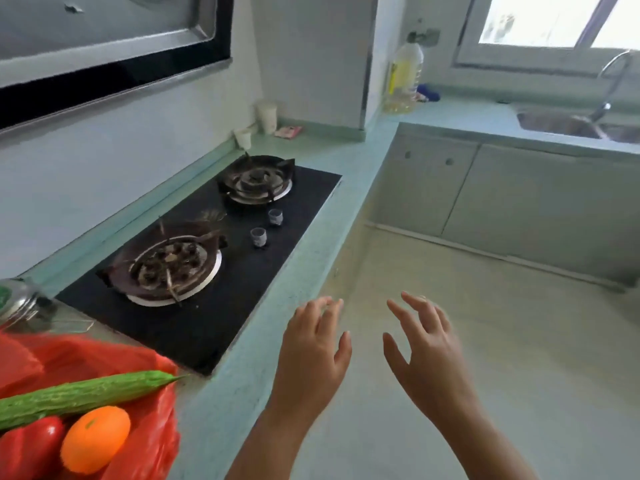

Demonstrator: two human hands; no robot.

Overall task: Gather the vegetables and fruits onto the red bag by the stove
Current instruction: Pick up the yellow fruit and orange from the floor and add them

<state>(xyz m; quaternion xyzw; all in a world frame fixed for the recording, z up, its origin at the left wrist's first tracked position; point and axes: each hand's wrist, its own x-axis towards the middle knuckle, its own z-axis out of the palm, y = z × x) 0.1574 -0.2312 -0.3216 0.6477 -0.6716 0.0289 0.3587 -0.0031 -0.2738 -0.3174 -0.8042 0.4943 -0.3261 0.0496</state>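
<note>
A red plastic bag [104, 355] lies on the counter at the lower left, just in front of the black gas stove [242, 258]. On the bag rest a long green bitter gourd [79, 398], an orange [95, 439] and a red pepper [33, 448]. My left hand [313, 355] and my right hand [427, 351] hover side by side past the counter's front edge, above the floor. Both have spread, relaxed fingers and hold nothing. They are well to the right of the bag.
A glass jar with a metal lid [17, 303] stands behind the bag. Two white cups [266, 116] and a pink packet [287, 131] sit beyond the stove. An oil bottle [403, 77], sink [575, 124] and tap [609, 84] line the far counter.
</note>
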